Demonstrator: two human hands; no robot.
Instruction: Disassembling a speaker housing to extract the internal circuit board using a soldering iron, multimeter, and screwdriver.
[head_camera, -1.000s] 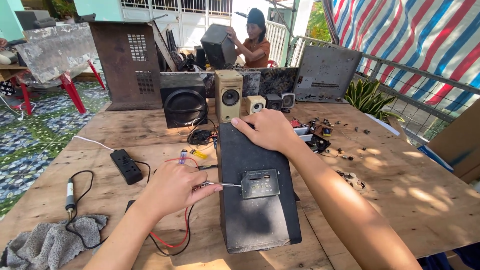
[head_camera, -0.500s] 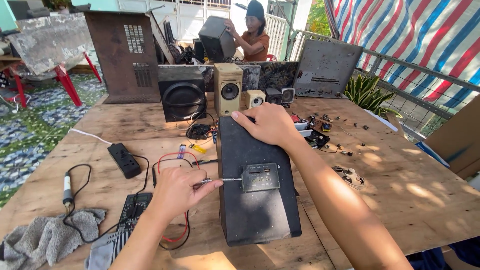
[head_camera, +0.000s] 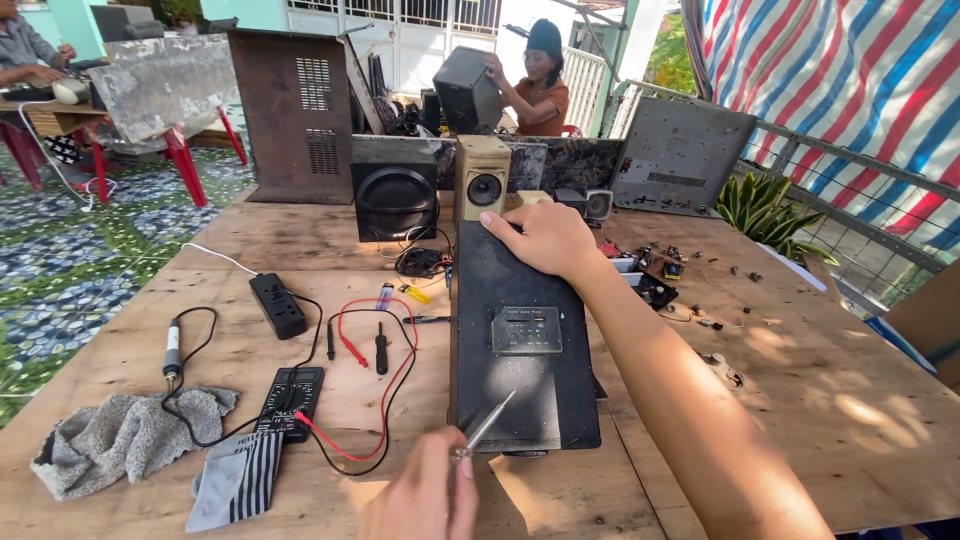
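A black speaker box (head_camera: 520, 340) lies flat on the wooden table (head_camera: 800, 400), with a small control panel (head_camera: 527, 330) set into its upper face. My right hand (head_camera: 545, 238) presses on the box's far end. At the near edge, my left hand (head_camera: 425, 495) grips a screwdriver (head_camera: 485, 428) whose metal shaft points up and right over the box's near corner.
Left of the box lie a multimeter (head_camera: 290, 400) with red and black leads, a soldering iron (head_camera: 172, 350), a power strip (head_camera: 277, 305) and a grey rag (head_camera: 125, 435). Speakers (head_camera: 395, 200) and metal cases stand at the back. A person (head_camera: 535, 85) holds a speaker beyond; small parts lie scattered at right.
My left hand with the screwdriver has pulled back from the control panel toward the near edge of the table. My right hand has stayed on the box's far end.
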